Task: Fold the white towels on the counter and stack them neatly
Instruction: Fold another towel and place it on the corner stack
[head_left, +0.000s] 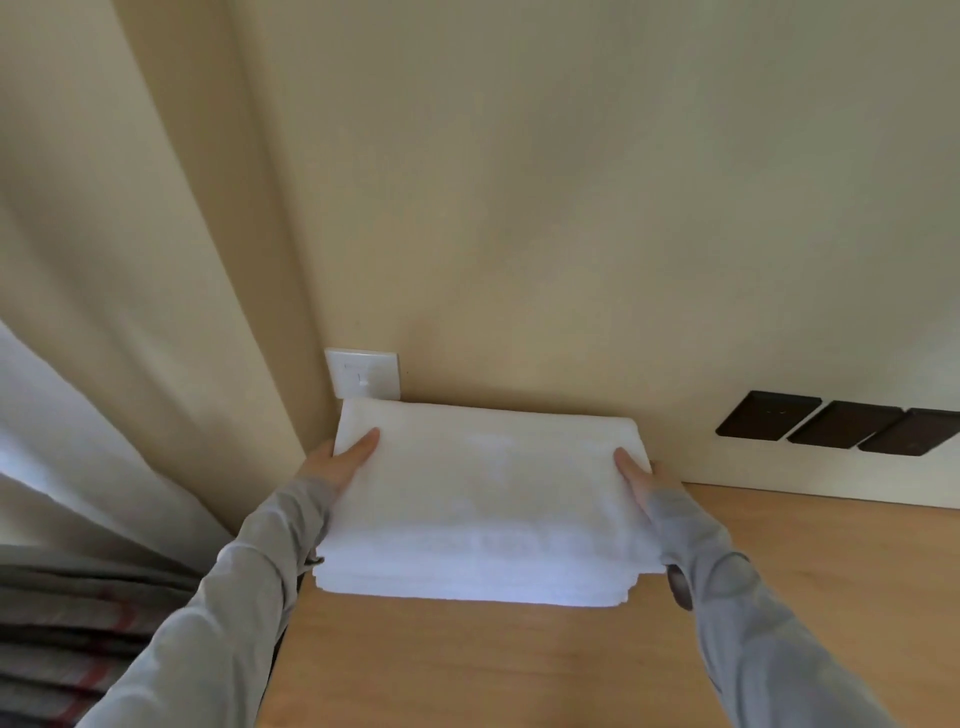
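Both arms reach forward in grey, soft-knit sleeves, forearms converging on the stack of white towels (483, 509). The left hand (340, 462) sits at the stack's left edge and the right hand (641, 480) at its right edge, wrists roughly level. Each thumb lies straight and flat across the top towel, pointing toward the wall. The other fingers drop behind the sides of the stack and are hidden. Each grip is clamped on the stack's side, thumb above and the rest out of sight below.

The stack rests on the tabletop (519, 670) in its far left corner, with its back edge against the cream wall. The towels are thick, plush terry, folded into wide rectangles. Their layered front folds show as soft, rounded bands, lined up nearly flush — the lowest layers jut slightly at the right front corner.

The tabletop is smooth, light wood with a fine grain.

On the wall just above the stack's back left corner is a white square switch plate (362, 373), glossy and flat. To the right, well apart from the towels, three dark rectangular plates (841, 423) sit in a row. A pale curtain (130, 312) hangs in long folds at the left — below it lies a grey plaid fabric (62, 649) with red stripes.
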